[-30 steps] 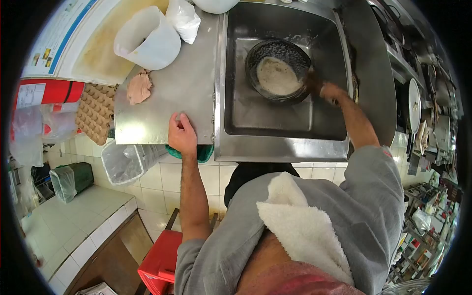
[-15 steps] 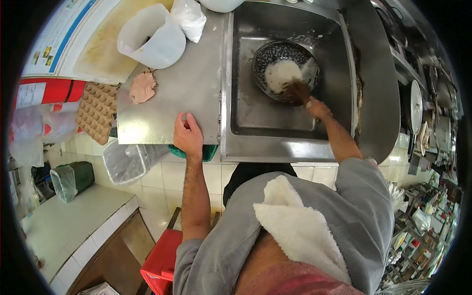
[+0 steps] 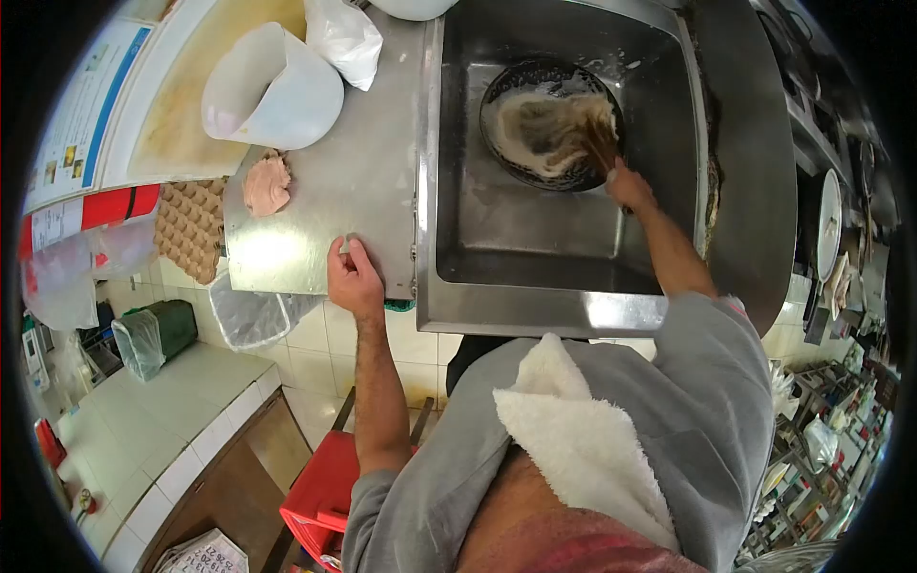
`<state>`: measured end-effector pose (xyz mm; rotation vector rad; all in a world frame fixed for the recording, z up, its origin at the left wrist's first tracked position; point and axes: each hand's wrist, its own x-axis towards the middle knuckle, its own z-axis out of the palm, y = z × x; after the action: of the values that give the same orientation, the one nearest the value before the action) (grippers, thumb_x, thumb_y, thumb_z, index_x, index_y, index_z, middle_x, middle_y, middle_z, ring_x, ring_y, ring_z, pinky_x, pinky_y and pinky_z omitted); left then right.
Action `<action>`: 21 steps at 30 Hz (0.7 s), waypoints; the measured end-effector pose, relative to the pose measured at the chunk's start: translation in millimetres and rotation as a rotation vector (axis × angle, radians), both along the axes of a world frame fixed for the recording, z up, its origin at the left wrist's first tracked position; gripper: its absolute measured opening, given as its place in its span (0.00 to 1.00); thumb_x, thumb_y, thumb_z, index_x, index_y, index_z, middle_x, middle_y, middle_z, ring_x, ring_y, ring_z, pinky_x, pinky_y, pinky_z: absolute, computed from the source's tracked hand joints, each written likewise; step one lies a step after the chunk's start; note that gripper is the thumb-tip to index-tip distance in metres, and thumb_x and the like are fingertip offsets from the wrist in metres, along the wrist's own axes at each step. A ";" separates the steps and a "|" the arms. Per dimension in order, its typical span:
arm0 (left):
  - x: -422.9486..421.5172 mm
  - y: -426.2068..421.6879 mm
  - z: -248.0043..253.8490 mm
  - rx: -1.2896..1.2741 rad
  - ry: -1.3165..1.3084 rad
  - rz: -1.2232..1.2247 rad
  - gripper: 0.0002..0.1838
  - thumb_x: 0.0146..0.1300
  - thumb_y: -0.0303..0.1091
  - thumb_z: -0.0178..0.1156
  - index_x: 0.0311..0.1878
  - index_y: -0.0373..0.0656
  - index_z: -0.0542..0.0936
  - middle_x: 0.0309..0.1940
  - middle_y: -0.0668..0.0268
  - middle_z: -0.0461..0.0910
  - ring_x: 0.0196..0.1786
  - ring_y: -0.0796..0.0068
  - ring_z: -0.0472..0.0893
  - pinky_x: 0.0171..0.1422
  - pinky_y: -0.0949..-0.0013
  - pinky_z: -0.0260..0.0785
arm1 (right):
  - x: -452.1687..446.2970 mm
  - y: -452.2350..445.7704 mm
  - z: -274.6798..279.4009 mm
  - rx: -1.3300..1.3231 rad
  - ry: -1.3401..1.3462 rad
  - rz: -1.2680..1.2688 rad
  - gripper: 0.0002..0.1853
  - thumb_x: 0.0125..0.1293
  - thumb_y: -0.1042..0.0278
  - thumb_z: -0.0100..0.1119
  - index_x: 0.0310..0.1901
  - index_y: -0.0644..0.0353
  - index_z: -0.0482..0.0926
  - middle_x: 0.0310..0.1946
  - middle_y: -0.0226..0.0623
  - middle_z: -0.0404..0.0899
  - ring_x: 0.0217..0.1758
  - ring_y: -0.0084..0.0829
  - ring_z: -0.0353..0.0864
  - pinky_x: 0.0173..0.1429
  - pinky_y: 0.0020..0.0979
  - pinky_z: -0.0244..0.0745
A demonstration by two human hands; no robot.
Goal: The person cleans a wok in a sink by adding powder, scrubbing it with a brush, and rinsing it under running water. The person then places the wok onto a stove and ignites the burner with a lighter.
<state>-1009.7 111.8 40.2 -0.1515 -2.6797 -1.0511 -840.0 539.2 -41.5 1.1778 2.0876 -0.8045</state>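
Observation:
My right hand (image 3: pixel 630 185) is closed round the handle of a brown wok brush (image 3: pixel 600 143). Its bristle end, smeared by motion, is in a round dark wok (image 3: pixel 490 158) lying in the steel sink (image 3: pixel 516 234). Cloudy, foamy liquid (image 3: pixel 525 124) spreads over the wok's inside. On the metal counter left of the sink is my left hand (image 3: pixel 355 284), its fingers curled in near the front edge. Something small and pale seems to show at its fingertips, too small to name.
On the counter stand a white plastic tub (image 3: pixel 296 100) and a white bag (image 3: pixel 346 43), with a crumpled pinkish-brown piece (image 3: pixel 266 185) nearer me. Egg trays (image 3: pixel 189 229) sit beside the counter's left end. Below are a lined bin (image 3: pixel 253 313) and a red stool (image 3: pixel 330 477).
The brush has swept through the wok, and the white foam patch has spread into a wide brownish swirl. My left fingers have curled closer together. The view has shifted slightly.

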 end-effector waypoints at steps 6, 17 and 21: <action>-1.7 1.6 -2.1 -0.008 -0.009 0.003 0.14 0.59 0.38 0.58 0.43 0.39 0.77 0.16 0.70 0.72 0.19 0.77 0.70 0.25 0.72 0.63 | -40.9 -20.0 -38.8 -0.237 0.062 0.099 0.44 0.53 0.56 0.60 0.68 0.47 0.46 0.63 0.44 0.59 0.61 0.49 0.63 0.57 0.54 0.62; -0.8 -1.2 -4.1 -0.042 0.037 0.008 0.14 0.59 0.39 0.58 0.43 0.39 0.77 0.16 0.69 0.72 0.19 0.75 0.71 0.25 0.71 0.64 | -37.0 -18.5 -3.9 -0.117 0.046 0.112 0.41 0.52 0.56 0.60 0.67 0.50 0.51 0.63 0.45 0.59 0.64 0.41 0.61 0.65 0.37 0.58; 0.6 1.0 2.7 -0.072 0.010 0.001 0.15 0.59 0.39 0.58 0.43 0.39 0.77 0.17 0.69 0.73 0.20 0.75 0.72 0.25 0.71 0.64 | -54.2 46.4 27.5 0.171 -0.176 0.104 0.35 0.53 0.57 0.57 0.63 0.55 0.59 0.58 0.46 0.65 0.61 0.39 0.65 0.61 0.38 0.62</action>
<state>-1009.1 112.8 42.9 -0.1683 -2.7102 -0.9510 -894.2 585.6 -13.9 1.1719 2.0831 -0.4647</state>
